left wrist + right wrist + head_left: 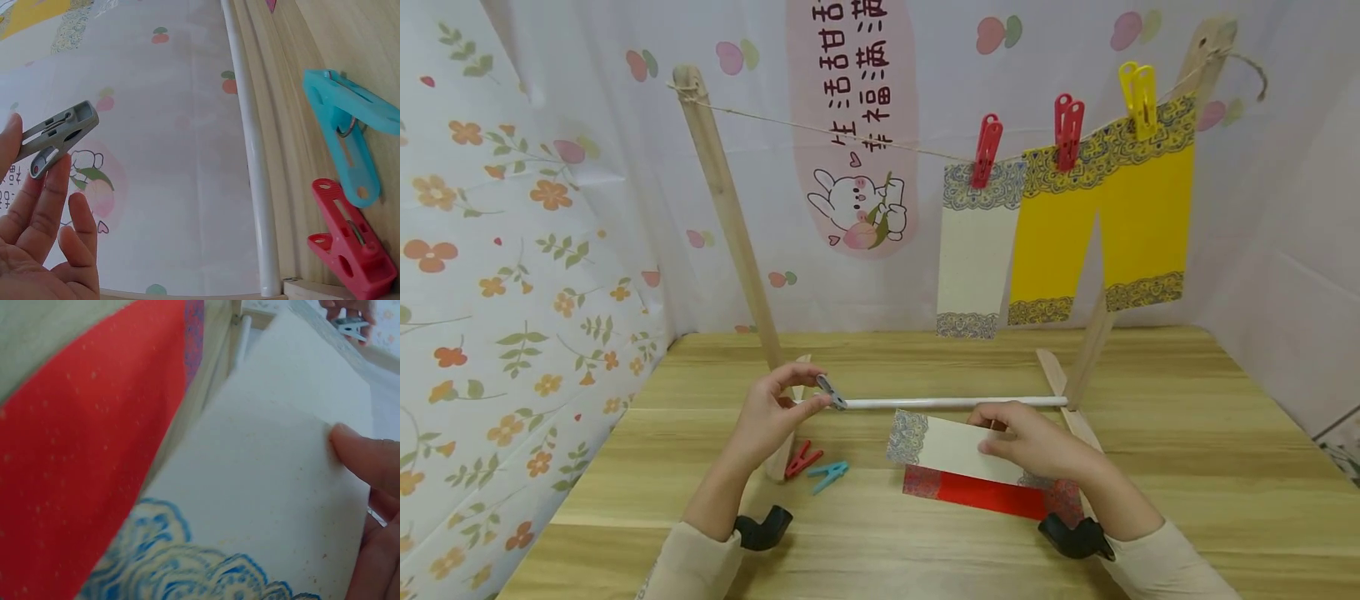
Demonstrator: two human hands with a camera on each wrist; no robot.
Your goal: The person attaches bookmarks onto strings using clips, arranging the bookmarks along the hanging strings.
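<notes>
My left hand [775,408] pinches a grey clothespin [59,134] by its handle ends, thumb on one side and fingers on the other. In my right hand [1026,437] is a cream paper strip [269,444] with blue patterned ends, pinched at one long edge above the table. Under it lies a red paper strip [977,492] with patterned ends, partly hidden by the cream one. Near my left hand, a red clothespin [803,459] and a light blue clothespin [829,476] lie on the tabletop.
A string [820,129] runs between a left wooden post [730,208] and a right post [1206,58]. Clothespins hold a cream strip [973,258] and two yellow strips [1150,217] on its right half. A white rod [955,402] joins the posts low down.
</notes>
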